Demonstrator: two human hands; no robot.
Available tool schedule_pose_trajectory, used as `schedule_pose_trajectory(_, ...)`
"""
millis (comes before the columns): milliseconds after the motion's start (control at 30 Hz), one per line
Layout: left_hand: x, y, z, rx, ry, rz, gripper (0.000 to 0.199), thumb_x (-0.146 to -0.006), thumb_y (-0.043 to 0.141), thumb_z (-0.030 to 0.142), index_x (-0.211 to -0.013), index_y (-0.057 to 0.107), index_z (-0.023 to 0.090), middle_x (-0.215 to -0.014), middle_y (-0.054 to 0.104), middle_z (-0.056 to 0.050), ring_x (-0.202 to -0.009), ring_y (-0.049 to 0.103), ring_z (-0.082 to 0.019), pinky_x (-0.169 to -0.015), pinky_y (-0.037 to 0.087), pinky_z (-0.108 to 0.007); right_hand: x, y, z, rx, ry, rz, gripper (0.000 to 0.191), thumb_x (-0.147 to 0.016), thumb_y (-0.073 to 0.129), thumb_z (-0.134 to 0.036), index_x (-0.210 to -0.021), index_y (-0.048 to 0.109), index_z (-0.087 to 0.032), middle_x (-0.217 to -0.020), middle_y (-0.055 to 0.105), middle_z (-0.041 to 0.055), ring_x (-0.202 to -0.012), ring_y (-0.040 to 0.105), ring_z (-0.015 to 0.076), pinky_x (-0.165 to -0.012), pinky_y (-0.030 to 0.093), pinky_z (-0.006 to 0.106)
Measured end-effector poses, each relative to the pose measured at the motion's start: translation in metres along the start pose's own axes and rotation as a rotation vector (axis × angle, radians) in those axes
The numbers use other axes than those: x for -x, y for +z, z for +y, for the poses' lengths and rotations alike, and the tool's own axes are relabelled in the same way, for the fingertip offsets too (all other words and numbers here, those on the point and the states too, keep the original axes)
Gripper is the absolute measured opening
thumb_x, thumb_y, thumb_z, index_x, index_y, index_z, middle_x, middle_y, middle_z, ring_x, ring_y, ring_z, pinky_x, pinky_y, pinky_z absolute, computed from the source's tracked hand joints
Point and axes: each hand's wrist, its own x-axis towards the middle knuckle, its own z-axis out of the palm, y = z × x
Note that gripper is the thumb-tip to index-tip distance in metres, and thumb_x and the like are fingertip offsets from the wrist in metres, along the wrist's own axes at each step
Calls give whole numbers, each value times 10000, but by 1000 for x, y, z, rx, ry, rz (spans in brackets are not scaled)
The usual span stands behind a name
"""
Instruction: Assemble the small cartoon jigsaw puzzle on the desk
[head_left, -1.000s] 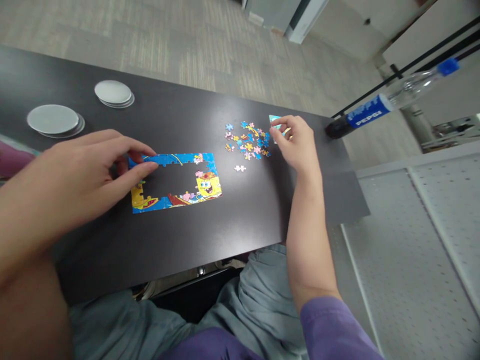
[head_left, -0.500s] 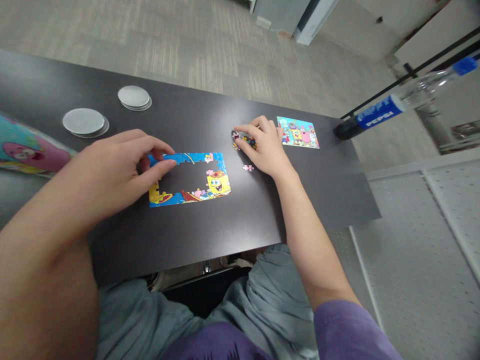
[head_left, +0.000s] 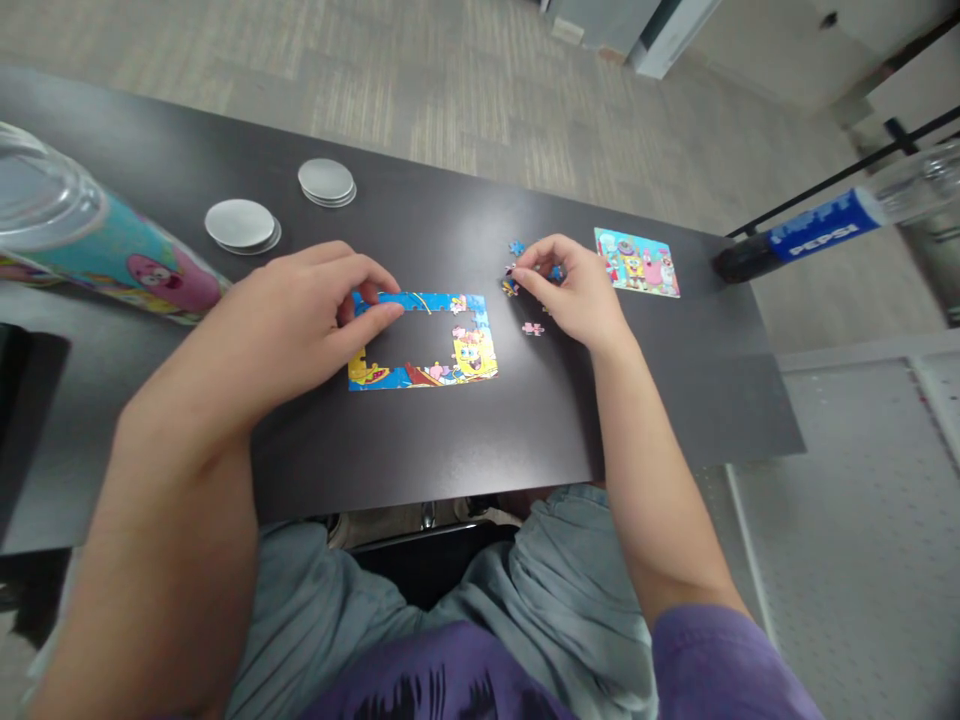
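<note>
A jigsaw border (head_left: 405, 379) lies joined as a rectangle on the dark table, its middle showing bare tabletop. Over its upper left corner rests my left hand (head_left: 300, 315), thumb and forefinger a little apart, holding nothing and hiding that corner. My right hand (head_left: 574, 290) is right of the border, thumb and forefinger pinched on a small puzzle piece (head_left: 511, 270). Loose pieces lie around and under that hand, among them a blue piece (head_left: 517, 247) and a pink piece (head_left: 533, 328); the palm hides some.
A cartoon picture card (head_left: 649, 265) lies to the right, near a Pepsi bottle (head_left: 817, 235). Two stacks of silvery discs, a nearer stack (head_left: 238, 223) and a farther stack (head_left: 326, 180), sit at the left back. A clear-topped cartoon canister (head_left: 142, 255) is at far left.
The view has shifted left, so things appear farther right. My right fingers have drawn back from the pile with a piece pinched, uncovering a blue piece. My left hand stays at the border's corner.
</note>
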Motion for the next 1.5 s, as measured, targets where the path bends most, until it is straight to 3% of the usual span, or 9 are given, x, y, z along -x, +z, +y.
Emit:
schedule_pose_trajectory(133, 0, 4, -2, -7, 22, 19, 455, -1241, 555, 539, -1406, 861, 245, -1329, 844, -133, -1068, 796, -337, -1041, 639, -523, 13, 3, -40, -203, -33, -40, 121, -1101, 857, -439, -1111, 828, -322, -1142, 902, 54, -1019, 786, 313, -1038, 640, 541)
schedule_pose_trajectory(300, -1, 9, -6, -4, 19, 35, 357, -1203, 650, 521, -1383, 878, 314, -1326, 883, -98, -1067, 820, -310, -1046, 696, -459, 17, 16, -65, -243, 24, -302, 185, -1058, 981, -508, -1055, 880, -353, -1041, 906, 32, -926, 741, 320, -958, 638, 572)
schedule_pose_trajectory(400, -1, 9, -6, -1, 33, 34, 365, -1199, 655, 497, -1383, 881, 277, -1316, 867, -111, -1056, 820, -309, -1045, 706, -463, 15, 19, -67, -209, 57, -336, 204, -1038, 1036, -504, -1061, 895, -359, -1009, 907, 39, -888, 704, 317, -890, 618, 561)
schedule_pose_trajectory(567, -1, 11, 6, 24, 51, 10, 324, -1208, 681, 471, -1383, 884, 290, -1333, 854, -120, -1172, 821, -361, -1081, 698, -508, 15, 22, -68, -138, 33, -300, 104, -1103, 940, -383, -1043, 923, -300, -957, 871, 62, -853, 705, 301, -842, 570, 522)
schedule_pose_trajectory(733, 0, 13, 36, -44, 56, -85, 340, -1236, 651, 380, -1428, 894, 241, -1329, 816, -104, -1038, 788, -306, -964, 641, -474, 17, 22, -66, -72, -18, -265, 82, -1125, 926, -342, -1057, 927, -297, -1008, 863, 71, -896, 710, 307, -912, 549, 534)
schedule_pose_trajectory(867, 0, 14, 50, -122, 100, -181, 389, -1299, 604, 361, -1499, 914, 238, -1430, 809, -123, -1112, 809, -326, -940, 626, -471, 17, 18, -63, -53, -32, -236, 61, -1173, 901, -353, -1144, 915, -302, -1113, 863, 80, -950, 685, 305, -968, 559, 544)
schedule_pose_trajectory(1133, 1, 25, 48, -220, 143, -216, 388, -1294, 671, 417, -1583, 925, 369, -1513, 834, -118, -1179, 844, -374, -907, 651, -466, 17, 18, -59, 116, -127, -206, 215, -1201, 788, -267, -1295, 972, -327, -1213, 848, 95, -981, 697, 313, -1046, 541, 574)
schedule_pose_trajectory(1300, 0, 24, 51, -220, 138, -212, 364, -1277, 709, 395, -1552, 949, 383, -1506, 833, -117, -1119, 845, -358, -913, 679, -478, 18, 21, -54, 178, -152, -195, 228, -1186, 826, -254, -1301, 999, -348, -1195, 825, 80, -999, 720, 307, -1151, 495, 611)
schedule_pose_trajectory(1500, 3, 27, 48, -176, 146, -160, 332, -1257, 744, 382, -1520, 946, 371, -1679, 801, -98, -1175, 880, -347, -989, 725, -478, 19, 20, -57, 182, -151, -202, 203, -1172, 849, -277, -1291, 994, -356, -1157, 812, 69, -987, 709, 305, -1223, 455, 657)
